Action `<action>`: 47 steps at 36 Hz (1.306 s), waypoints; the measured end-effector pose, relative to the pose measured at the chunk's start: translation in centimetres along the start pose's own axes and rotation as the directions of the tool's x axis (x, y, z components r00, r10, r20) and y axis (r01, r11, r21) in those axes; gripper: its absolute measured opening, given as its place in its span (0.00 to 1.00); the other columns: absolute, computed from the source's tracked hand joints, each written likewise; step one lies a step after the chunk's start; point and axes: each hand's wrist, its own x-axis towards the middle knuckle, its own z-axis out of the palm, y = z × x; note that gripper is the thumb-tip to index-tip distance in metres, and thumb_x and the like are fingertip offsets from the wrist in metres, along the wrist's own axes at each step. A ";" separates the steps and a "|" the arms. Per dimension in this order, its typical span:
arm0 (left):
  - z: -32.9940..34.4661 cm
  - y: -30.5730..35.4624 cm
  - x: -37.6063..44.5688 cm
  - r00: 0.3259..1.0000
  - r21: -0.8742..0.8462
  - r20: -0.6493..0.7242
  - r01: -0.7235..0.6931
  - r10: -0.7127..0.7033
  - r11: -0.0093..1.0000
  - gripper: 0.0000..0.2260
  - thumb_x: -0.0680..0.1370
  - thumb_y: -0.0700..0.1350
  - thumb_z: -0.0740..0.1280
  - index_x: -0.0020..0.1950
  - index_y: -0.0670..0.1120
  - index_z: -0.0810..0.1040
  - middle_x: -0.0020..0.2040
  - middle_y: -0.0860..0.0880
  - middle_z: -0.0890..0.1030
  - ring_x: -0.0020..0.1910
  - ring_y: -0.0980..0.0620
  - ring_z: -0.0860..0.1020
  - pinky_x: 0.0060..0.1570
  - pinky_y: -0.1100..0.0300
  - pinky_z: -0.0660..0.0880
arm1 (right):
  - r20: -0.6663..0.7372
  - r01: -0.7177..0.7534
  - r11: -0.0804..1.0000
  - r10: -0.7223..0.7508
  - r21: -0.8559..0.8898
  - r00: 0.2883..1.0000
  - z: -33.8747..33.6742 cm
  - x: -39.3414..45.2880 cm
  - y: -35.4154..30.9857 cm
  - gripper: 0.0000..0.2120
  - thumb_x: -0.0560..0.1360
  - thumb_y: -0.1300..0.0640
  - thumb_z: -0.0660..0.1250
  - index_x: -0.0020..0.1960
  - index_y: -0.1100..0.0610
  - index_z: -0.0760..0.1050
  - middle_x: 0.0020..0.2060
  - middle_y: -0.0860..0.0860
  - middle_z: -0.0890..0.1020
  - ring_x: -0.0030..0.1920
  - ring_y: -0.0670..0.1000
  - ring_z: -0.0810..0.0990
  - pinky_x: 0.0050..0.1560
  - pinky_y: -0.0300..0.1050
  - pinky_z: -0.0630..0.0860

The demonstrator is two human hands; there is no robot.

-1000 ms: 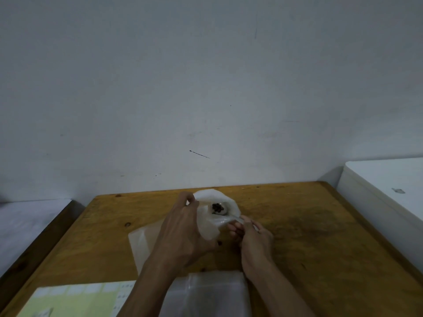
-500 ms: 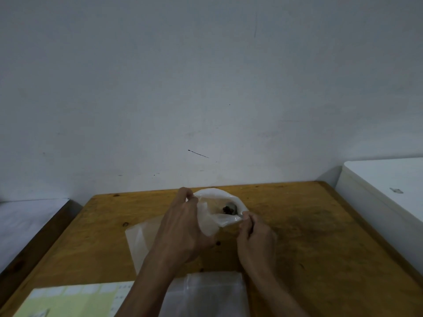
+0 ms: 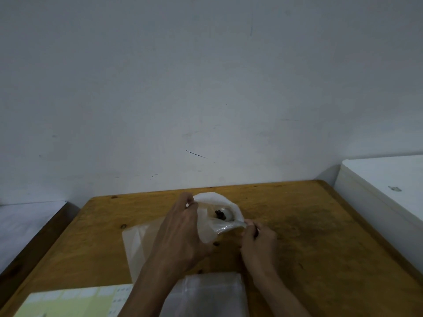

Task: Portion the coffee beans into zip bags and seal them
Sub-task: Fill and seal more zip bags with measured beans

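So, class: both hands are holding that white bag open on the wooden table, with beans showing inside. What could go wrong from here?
1. The white bag is held open only by the left hand and right hand at its rim; if either slips, the mouth may collapse and the coffee beans could spill.
2. A dark speck on the table, possibly a stray bean, could be lost.
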 end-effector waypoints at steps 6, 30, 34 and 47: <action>0.2 -0.1 -0.2 1.000 -0.004 0.014 0.007 -0.007 1.000 0.30 0.61 0.61 0.78 0.57 0.53 0.72 0.59 0.58 0.60 0.47 0.58 0.71 0.32 0.72 0.64 | 0.031 0.121 0.966 -0.116 -0.230 0.993 -1.1 -0.6 -0.1 0.14 0.84 0.57 0.58 0.59 0.56 0.81 0.35 0.49 0.82 0.35 0.46 0.80 0.32 0.33 0.69; -0.6 0.6 -0.5 0.999 -0.010 -0.028 -0.019 0.019 1.000 0.29 0.62 0.58 0.79 0.58 0.51 0.75 0.60 0.58 0.61 0.45 0.58 0.71 0.32 0.73 0.65 | 0.158 -0.392 0.905 0.369 0.162 0.916 -0.5 -1.0 -1.3 0.14 0.81 0.64 0.60 0.42 0.53 0.80 0.35 0.57 0.84 0.30 0.50 0.79 0.33 0.44 0.77; -0.9 0.7 -0.5 1.000 0.009 -0.019 0.002 -0.002 1.000 0.31 0.61 0.59 0.79 0.60 0.50 0.75 0.61 0.57 0.62 0.45 0.58 0.70 0.30 0.73 0.63 | 0.154 -0.380 0.913 0.358 0.150 0.921 -0.6 -1.0 -1.7 0.12 0.82 0.62 0.61 0.44 0.53 0.81 0.35 0.56 0.84 0.31 0.49 0.80 0.34 0.43 0.78; -1.0 1.2 -0.9 1.000 0.022 -0.025 0.006 -0.006 1.000 0.30 0.62 0.59 0.79 0.58 0.52 0.73 0.63 0.56 0.62 0.47 0.58 0.70 0.34 0.72 0.63 | 0.076 -0.396 0.913 0.390 0.097 0.918 -1.1 -0.2 -2.8 0.12 0.81 0.63 0.62 0.41 0.58 0.79 0.31 0.56 0.84 0.28 0.49 0.81 0.31 0.42 0.76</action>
